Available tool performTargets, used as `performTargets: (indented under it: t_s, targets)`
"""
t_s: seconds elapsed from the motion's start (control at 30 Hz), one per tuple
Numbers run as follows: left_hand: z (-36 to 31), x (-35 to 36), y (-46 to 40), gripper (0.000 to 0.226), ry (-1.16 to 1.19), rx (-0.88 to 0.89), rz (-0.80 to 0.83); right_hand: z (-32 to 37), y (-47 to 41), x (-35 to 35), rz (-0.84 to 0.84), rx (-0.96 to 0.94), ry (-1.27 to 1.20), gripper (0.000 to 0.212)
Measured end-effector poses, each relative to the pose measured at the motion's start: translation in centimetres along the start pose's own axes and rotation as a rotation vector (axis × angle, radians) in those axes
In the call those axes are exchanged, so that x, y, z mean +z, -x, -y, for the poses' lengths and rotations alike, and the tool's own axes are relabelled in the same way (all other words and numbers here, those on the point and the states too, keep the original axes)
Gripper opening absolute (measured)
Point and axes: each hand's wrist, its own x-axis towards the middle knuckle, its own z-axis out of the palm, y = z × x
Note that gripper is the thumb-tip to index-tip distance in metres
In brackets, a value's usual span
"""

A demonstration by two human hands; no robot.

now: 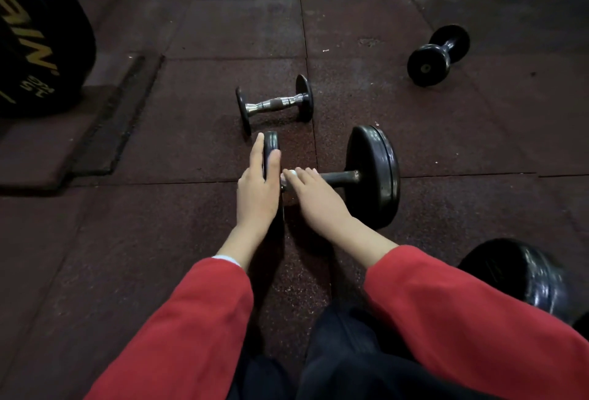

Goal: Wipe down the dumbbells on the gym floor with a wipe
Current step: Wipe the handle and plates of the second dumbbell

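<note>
- Fingers (298,176) of my right hand (314,195) curl over the big dumbbell's (371,176) bar on the floor, pinching what looks like a white wipe (290,173).
- My left hand (258,189) grips its left plate, thumb across the rim.
- I am wiping the bar; next I must rub toward the right plate.

Speckled rubber floor (191,32) — matt, rough; small dumbbell (274,103) handle polished chrome, glossy.

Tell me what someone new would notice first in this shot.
Two red-sleeved arms reach to the large dumbbell at centre: the left hand grips its near plate, the right hand presses a white wipe on the handle. A chrome-handled dumbbell lies just beyond, a black one far right.
</note>
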Motion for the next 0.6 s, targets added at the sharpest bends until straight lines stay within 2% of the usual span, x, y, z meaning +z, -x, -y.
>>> performTargets:
  t_s: [0.1, 0.2, 0.3, 0.37, 0.43, 0.5, 0.6]
  targets:
    - [0.2, 0.7, -0.5, 0.042, 0.129, -0.041, -0.129, 0.2, -0.1, -0.4, -0.007, -0.028, 0.035, 0.047]
    - [0.3, 1.2, -1.0, 0.041, 0.128, -0.047, -0.18, 0.0, -0.8, 0.3, -0.029, -0.032, 0.048, 0.045]
    - [0.5, 1.4, -1.1, 0.04, 0.114, -0.039, -0.21, 0.0, -2.0, 0.8, -0.017, -0.034, 0.04, 0.061]
    - [0.7, 1.5, -0.9, 0.04, 0.117, -0.022, -0.233, 0.0, -2.6, 0.8, -0.075, -0.004, 0.018, 0.05]
    - [1.0, 1.5, -0.8, 0.04, 0.117, -0.002, -0.241, 0.0, -3.2, 0.3, -0.065, 0.016, -0.004, 0.039]
    - [1.2, 1.6, -0.7, 0.046, 0.12, 0.014, -0.245, -0.1, -4.0, -0.1, -0.012, 0.073, -0.055, 0.028]
    - [1.3, 1.6, -0.8, 0.054, 0.133, 0.026, -0.248, -0.3, -5.2, -0.6, 0.076, 0.173, -0.189, 0.026]
